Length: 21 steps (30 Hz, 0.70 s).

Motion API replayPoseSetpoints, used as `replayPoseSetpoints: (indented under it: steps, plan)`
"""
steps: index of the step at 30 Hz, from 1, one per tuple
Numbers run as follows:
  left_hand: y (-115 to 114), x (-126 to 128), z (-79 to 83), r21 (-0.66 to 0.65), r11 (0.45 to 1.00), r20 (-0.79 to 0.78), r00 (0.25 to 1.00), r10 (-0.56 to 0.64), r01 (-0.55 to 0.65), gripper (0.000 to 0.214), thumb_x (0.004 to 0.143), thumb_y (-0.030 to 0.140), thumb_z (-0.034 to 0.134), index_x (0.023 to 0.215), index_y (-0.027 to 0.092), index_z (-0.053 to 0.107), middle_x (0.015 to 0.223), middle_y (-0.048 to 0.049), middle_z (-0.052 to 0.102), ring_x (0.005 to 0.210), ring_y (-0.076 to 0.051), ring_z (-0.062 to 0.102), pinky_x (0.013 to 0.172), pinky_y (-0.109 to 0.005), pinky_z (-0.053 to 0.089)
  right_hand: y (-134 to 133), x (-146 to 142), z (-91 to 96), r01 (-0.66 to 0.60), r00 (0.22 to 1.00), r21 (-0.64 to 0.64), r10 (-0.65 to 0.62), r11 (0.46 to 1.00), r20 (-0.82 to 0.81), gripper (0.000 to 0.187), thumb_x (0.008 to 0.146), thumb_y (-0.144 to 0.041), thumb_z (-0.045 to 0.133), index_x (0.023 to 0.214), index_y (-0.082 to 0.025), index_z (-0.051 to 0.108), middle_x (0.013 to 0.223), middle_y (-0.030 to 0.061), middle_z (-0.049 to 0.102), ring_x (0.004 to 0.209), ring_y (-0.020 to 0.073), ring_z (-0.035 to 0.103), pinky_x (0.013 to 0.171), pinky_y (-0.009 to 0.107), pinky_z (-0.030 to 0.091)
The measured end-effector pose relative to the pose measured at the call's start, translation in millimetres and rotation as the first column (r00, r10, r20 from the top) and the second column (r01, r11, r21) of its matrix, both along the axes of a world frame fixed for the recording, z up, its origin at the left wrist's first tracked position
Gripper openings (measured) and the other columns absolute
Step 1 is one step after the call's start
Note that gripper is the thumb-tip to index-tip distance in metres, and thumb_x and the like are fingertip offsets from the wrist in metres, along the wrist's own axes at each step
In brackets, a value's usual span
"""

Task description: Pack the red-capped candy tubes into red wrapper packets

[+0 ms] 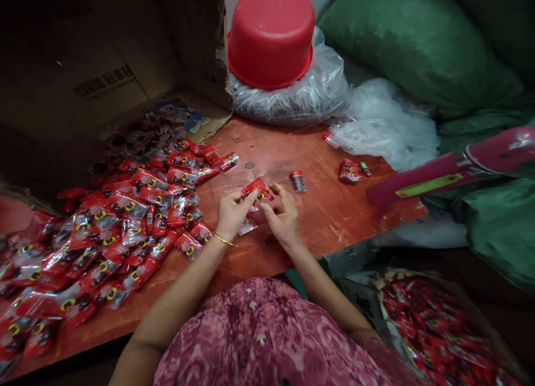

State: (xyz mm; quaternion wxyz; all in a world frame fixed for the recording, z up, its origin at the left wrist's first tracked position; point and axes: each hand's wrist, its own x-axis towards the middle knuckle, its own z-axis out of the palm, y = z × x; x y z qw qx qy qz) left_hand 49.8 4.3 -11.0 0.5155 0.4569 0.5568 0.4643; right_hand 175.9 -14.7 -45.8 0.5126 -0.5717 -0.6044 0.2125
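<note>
Between my two hands is a small red printed packet (256,186), held above the orange-red tabletop. My left hand (233,212) pinches its left side with the thumb on top. At its right end, my right hand (285,214) has thumb and fingers bent in against the edge. Below the hands, partly hidden, lies a small clear wrapper piece (247,226). Just beyond my right hand stands a small dark jar with a red lid (298,181). A big heap of similar red packets (125,208) spreads to the left of my left hand.
A large open cardboard box (117,52) stands behind the heap. At the back, a red basin (271,35) sits upside down on a filled plastic bag (292,104). A pink pole (451,166) juts in from the right. Lower right, a container holds many red packets (438,325).
</note>
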Motion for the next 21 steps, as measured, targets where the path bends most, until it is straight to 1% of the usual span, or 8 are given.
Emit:
replayPoseSetpoints:
  steps: [1, 3, 5, 9, 12, 16, 19, 21]
  plan:
    - [-1, 1, 0.2, 0.008, 1.0, 0.013, 1.0, 0.013, -0.013, 0.028, 0.064, 0.041, 0.067, 0.062, 0.013, 0.069, 0.057, -0.0002, 0.062, 0.053, -0.011, 0.05, 0.054, -0.022, 0.039, 0, -3, -0.1, -0.033, 0.991, -0.062, 0.025, 0.998, -0.128, 0.038, 0.08, -0.045, 0.053, 0.105, -0.019, 0.062, 0.105, 0.0089, 0.065, 0.096, 0.0203, 0.058, 0.083, 0.035, 0.045]
    - [-2, 3, -0.8, 0.031, 0.999, 0.03, 0.999, 0.026, -0.027, 0.025, 0.064, 0.038, 0.068, 0.068, 0.014, 0.071, 0.061, -0.0004, 0.065, 0.055, -0.011, 0.052, 0.056, -0.022, 0.04, 0, -6, 0.8, -0.127, 0.949, -0.173, 0.068, 0.977, -0.308, 0.034, 0.08, -0.045, 0.05, 0.094, -0.018, 0.064, 0.09, 0.006, 0.067, 0.08, 0.0175, 0.06, 0.071, 0.03, 0.047]
    - [-4, 4, -2.7, 0.034, 0.999, 0.053, 0.998, 0.035, -0.037, 0.026, 0.063, 0.038, 0.069, 0.072, 0.014, 0.072, 0.064, -0.0008, 0.066, 0.057, -0.011, 0.053, 0.058, -0.022, 0.042, -1, -7, 4.0, -0.17, 0.937, -0.228, 0.086, 0.959, -0.34, 0.028, 0.08, -0.043, 0.05, 0.075, -0.018, 0.063, 0.069, 0.0013, 0.063, 0.063, 0.0139, 0.055, 0.06, 0.026, 0.045]
    - [-11, 11, -1.4, -0.119, 0.992, 0.234, 0.97, 0.067, -0.04, 0.035, 0.056, 0.045, 0.074, 0.07, 0.013, 0.07, 0.064, -0.0022, 0.066, 0.058, -0.011, 0.055, 0.058, -0.023, 0.043, -4, -7, 12.2, -0.073, 0.975, -0.165, 0.035, 0.984, -0.221, 0.03, 0.081, -0.038, 0.048, 0.057, -0.019, 0.051, 0.05, -0.0035, 0.046, 0.049, 0.0098, 0.041, 0.049, 0.023, 0.034]
    - [-17, 14, 5.7, -0.3, 0.954, 0.42, 0.902, 0.102, 0.031, 0.043, 0.046, 0.046, 0.08, 0.07, 0.013, 0.068, 0.064, -0.0021, 0.066, 0.056, -0.011, 0.056, 0.057, -0.022, 0.045, -6, -8, 12.3, -0.032, 0.989, -0.099, 0.017, 0.995, -0.149, 0.036, 0.084, -0.035, 0.045, 0.052, -0.02, 0.041, 0.049, -0.0043, 0.037, 0.047, 0.0089, 0.036, 0.048, 0.023, 0.03]
    - [-18, 11, 13.4, -0.456, 0.882, 0.511, 0.846, 0.149, 0.12, 0.043, 0.038, 0.043, 0.084, 0.06, 0.013, 0.062, 0.057, 0.0001, 0.063, 0.053, -0.01, 0.057, 0.055, -0.022, 0.045, -6, -9, 6.9, -0.074, 0.996, -0.054, 0.071, 0.996, -0.061, 0.03, 0.086, -0.033, 0.043, 0.061, -0.019, 0.049, 0.056, -0.0022, 0.045, 0.054, 0.0105, 0.042, 0.054, 0.024, 0.035]
    - [-14, 7, 14.4, -0.449, 0.891, 0.515, 0.835, 0.194, 0.071, 0.041, 0.037, 0.038, 0.085, 0.056, 0.013, 0.06, 0.056, 0.0009, 0.063, 0.053, -0.009, 0.057, 0.055, -0.02, 0.045, -1, 1, 8.2, -0.147, 0.989, -0.075, 0.147, 0.986, -0.001, 0.034, 0.089, -0.037, 0.036, 0.07, -0.018, 0.055, 0.061, -0.0001, 0.052, 0.058, 0.012, 0.047, 0.058, 0.024, 0.039]
    - [-10, 5, 14.3, -0.45, 0.893, 0.506, 0.828, 0.241, 0.015, 0.039, 0.037, 0.035, 0.086, 0.055, 0.012, 0.059, 0.056, 0.0013, 0.063, 0.052, -0.008, 0.056, 0.055, -0.019, 0.044, 9, 17, 12.2, -0.135, 0.981, -0.105, 0.148, 0.985, 0.129, 0.04, 0.092, -0.039, 0.028, 0.08, -0.017, 0.059, 0.072, 0.004, 0.059, 0.069, 0.015, 0.053, 0.067, 0.027, 0.042]
